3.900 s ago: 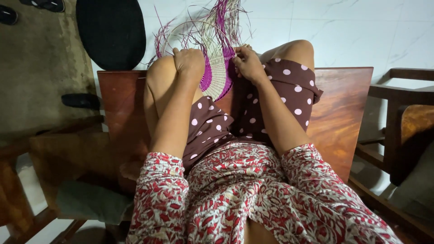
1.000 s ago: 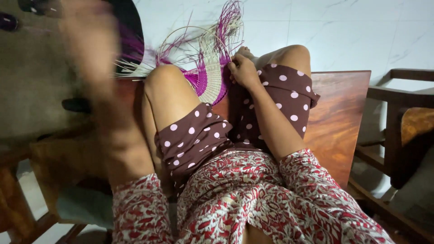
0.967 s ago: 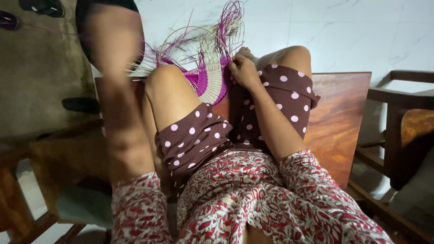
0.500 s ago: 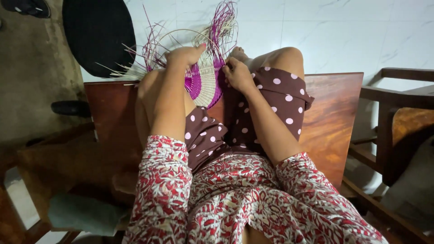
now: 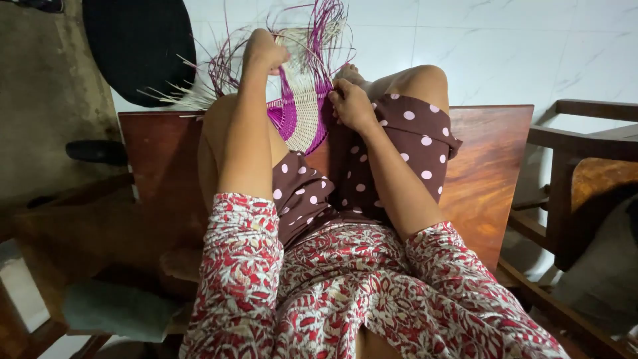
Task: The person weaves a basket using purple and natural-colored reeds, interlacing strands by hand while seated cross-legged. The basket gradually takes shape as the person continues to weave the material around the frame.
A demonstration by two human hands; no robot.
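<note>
A half-woven round mat (image 5: pixel 302 110) of cream and purple strands stands between the person's raised knees, loose purple and pale strips fanning out from its top. The left hand (image 5: pixel 264 52) is clenched around strands at its upper edge; the right hand (image 5: pixel 350 105) pinches its right rim. The person sits on a polished wooden bench (image 5: pixel 488 159) over pale marbled floor tiles (image 5: pixel 505 46), a round black mat (image 5: pixel 136 43) lying nearby.

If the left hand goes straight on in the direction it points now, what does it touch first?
The left hand points away from the body, at the top of the woven piece. It would probably meet the loose purple strands first, then the white tiled floor; depth is unclear.
</note>
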